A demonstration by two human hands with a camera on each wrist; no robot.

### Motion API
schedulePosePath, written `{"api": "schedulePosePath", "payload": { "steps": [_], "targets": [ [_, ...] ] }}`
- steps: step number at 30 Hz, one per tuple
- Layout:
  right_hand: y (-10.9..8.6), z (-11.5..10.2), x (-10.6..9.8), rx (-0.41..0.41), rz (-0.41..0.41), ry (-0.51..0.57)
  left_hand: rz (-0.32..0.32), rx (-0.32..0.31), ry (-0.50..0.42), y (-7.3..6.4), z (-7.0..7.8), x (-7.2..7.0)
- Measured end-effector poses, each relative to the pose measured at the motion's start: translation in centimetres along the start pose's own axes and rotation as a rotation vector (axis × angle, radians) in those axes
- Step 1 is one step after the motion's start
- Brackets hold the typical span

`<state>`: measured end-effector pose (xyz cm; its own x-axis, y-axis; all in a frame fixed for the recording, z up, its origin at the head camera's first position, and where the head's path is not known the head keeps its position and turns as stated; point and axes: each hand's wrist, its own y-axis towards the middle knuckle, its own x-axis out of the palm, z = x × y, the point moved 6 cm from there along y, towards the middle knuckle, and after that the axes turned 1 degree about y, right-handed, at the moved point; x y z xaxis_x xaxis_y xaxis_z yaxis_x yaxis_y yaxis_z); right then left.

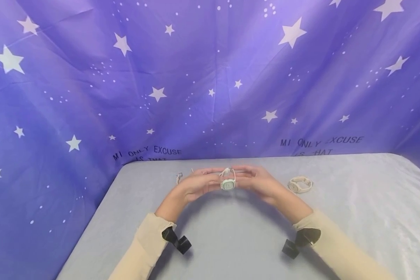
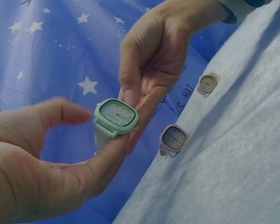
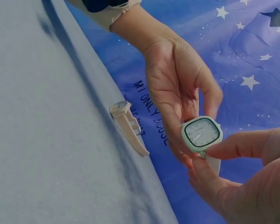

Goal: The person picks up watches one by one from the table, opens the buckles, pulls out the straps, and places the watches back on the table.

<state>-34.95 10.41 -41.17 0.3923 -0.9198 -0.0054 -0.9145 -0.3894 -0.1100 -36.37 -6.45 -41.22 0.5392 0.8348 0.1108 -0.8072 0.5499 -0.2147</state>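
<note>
A pale green wristwatch (image 1: 228,184) with a squarish dial is held up between both hands, dial toward the head camera. My left hand (image 1: 197,183) has its fingers curled under the watch, the thumb blurred and close to the case edge in the left wrist view. From the other side, my right hand (image 1: 260,182) pinches the watch, its thumb (image 3: 240,143) pressed at the lower edge of the case. The light strap (image 2: 101,137) hangs behind the case, partly hidden by fingers.
A beige watch (image 1: 300,184) lies on the grey-blue cloth (image 1: 227,241) to the right. Part of another watch (image 1: 179,178) shows behind the left hand. A pinkish square-dial watch (image 2: 173,138) lies on the cloth. A purple star-printed curtain (image 1: 210,77) stands behind.
</note>
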Motion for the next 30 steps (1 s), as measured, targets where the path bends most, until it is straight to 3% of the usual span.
{"api": "schedulePosePath", "payload": {
  "steps": [14,24,30],
  "targets": [
    [-0.48,-0.51,0.14,-0.024,-0.005,0.09,0.097,0.036,-0.043,-0.15,-0.23,0.04],
    [-0.48,-0.33,0.03,-0.022,0.058,0.124,0.031,0.078,-0.02,-0.03,-0.08,0.49],
    [-0.41,-0.13,0.04,0.012,0.047,0.097,0.057,0.093,0.069,-0.24,-0.11,0.05]
  ]
}}
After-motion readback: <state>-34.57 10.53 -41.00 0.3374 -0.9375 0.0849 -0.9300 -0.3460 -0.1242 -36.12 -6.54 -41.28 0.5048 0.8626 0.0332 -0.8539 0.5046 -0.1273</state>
